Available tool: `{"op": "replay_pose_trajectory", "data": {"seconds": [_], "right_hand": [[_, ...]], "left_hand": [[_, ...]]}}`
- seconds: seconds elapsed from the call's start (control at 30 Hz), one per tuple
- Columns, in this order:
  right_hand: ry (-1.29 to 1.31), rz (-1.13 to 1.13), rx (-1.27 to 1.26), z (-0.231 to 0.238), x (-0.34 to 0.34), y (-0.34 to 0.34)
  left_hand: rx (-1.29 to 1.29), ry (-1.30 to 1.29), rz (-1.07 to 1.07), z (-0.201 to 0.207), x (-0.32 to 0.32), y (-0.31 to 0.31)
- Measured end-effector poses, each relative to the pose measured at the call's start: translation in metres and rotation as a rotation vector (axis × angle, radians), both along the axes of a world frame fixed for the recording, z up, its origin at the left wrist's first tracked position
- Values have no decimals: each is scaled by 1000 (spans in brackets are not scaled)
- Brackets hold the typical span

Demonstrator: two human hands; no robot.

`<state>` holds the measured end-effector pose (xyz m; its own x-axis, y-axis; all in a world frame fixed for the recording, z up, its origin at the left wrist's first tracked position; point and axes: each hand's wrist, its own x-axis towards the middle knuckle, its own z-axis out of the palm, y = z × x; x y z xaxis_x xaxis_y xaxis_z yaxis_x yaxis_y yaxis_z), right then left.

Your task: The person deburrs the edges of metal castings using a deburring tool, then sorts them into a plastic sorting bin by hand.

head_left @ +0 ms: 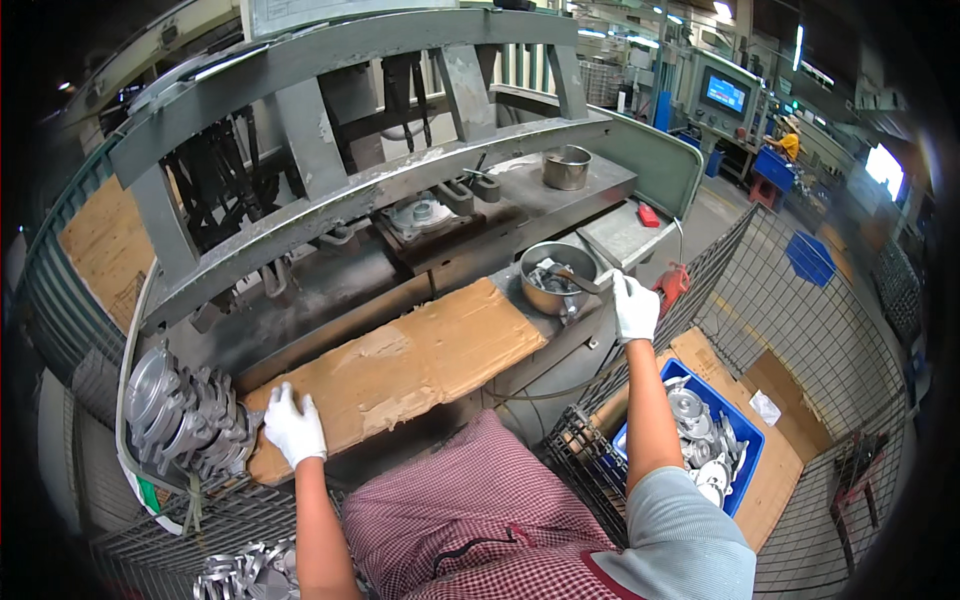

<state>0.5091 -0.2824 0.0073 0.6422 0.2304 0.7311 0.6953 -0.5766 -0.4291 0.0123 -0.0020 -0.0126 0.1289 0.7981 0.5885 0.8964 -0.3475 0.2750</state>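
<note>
My left hand (295, 427), in a white glove, lies with its fingers apart at the left end of a flat cardboard sheet (410, 365). Just left of it, grey metal castings (190, 410) stand stacked. My right hand (635, 308), also gloved, is at the right rim of a round metal pot (556, 300). Its fingers are closed at the end of a tool with a brown handle (572, 277) that slants into the pot. The tool's head is hard to make out among the greyish contents.
A grey machine frame (460, 95) spans the bench, with a metal casting (420, 213) in its bed. Behind the pot stands a smaller metal pot (567, 168). A blue crate (748, 470) of castings is at right, inside wire mesh (790, 290). Another person (789, 140) is far off.
</note>
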Motion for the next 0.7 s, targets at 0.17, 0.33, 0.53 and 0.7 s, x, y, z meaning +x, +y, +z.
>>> {"op": "replay_pose_trajectory", "data": {"seconds": [0.17,0.33,0.53,0.7], "right_hand": [[1,5,10,1,-1,0],[77,3,7,3,-2,0],[115,26,63,2,-1,0],[108,3,61,0,3,0]], "left_hand": [[96,-9,-19,1,-1,0],[-32,20,-79,6,-2,-2],[-122,12,-122,7,-4,0],[-19,17,-22,3,-3,-1]]}}
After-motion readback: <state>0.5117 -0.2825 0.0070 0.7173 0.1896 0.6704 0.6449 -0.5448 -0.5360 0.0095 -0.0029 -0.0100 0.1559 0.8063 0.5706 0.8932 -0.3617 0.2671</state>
